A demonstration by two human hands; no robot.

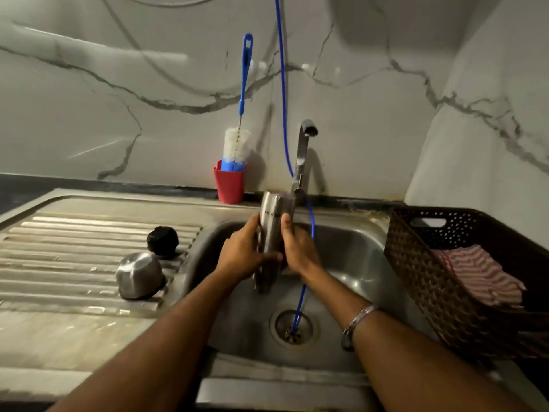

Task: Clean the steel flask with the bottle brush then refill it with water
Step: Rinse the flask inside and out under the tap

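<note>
i see both hands holding a steel flask [271,233] over the sink basin [350,263], just in front of the tap [304,150]. the left hand [242,254] wraps its side with curled fingers, thumb lying across the lower body. the right hand [300,248] grips the other side, thumb pointing up along the metal. the flask stands close to upright, leaning slightly; its lower end is blurred, and i cannot tell which end is the mouth.

a dark band of small print runs across the flask between the two thumbs, too smeared for me to read.

the bottle brush [239,138] is well apart from the hands, standing bristles-down in a red cup [229,185] against the marble wall, its blue handle pointing up.

on the ribbed drainboard [74,263] to the left sit a black cap [162,241] and, just beside it, a steel cup [139,276] that looks upturned, perhaps the flask's lid.

a thin blue hose [283,99] drops from above the frame, passes behind the right hand and ends in the drain [294,327].

at the right a dark woven basket [430,278], cut off by the frame edge, holds a red and white striped cloth [478,275]. a bangle [358,321] circles the right wrist.
</note>
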